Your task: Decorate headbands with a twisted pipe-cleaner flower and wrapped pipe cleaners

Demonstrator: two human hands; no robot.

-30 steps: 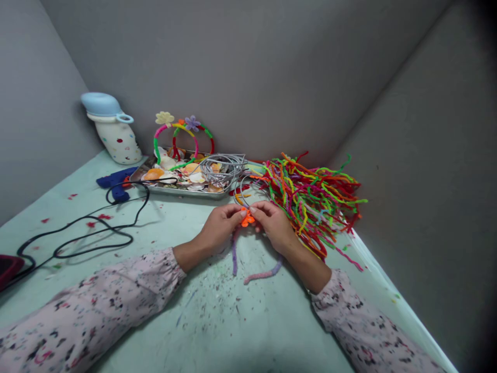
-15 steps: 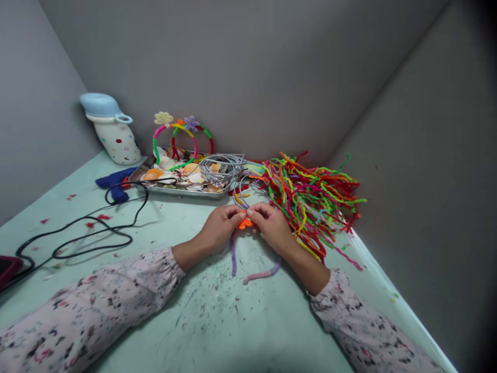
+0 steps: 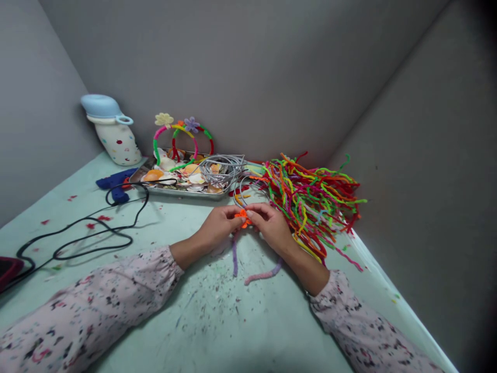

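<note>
Between my fingertips is a small orange pipe-cleaner flower [image 3: 243, 218]. My left hand [image 3: 222, 226] pinches it from the left, and my right hand [image 3: 267, 224] pinches it from the right. Under the left fingers a purple pipe-cleaner end [image 3: 235, 256] hangs down to the table. A pink and purple pipe-cleaner length [image 3: 261, 277] curves out from below my right hand. Behind the fingers loops a grey wire [image 3: 241, 187]; whether it joins the flower is hidden.
A heap of colourful pipe cleaners [image 3: 314, 194] lies right. A metal tray [image 3: 186, 194] holds shells, a coil of grey wire [image 3: 221, 170] and two flowered hoops [image 3: 175, 142]. Left are a blue glue gun [image 3: 116, 182], its black cord [image 3: 128, 235] and a bottle [image 3: 116, 137].
The orange flower has turned and shifted slightly up and left, so more of it shows between the fingers. Both hands stay almost in place, still pinching.
</note>
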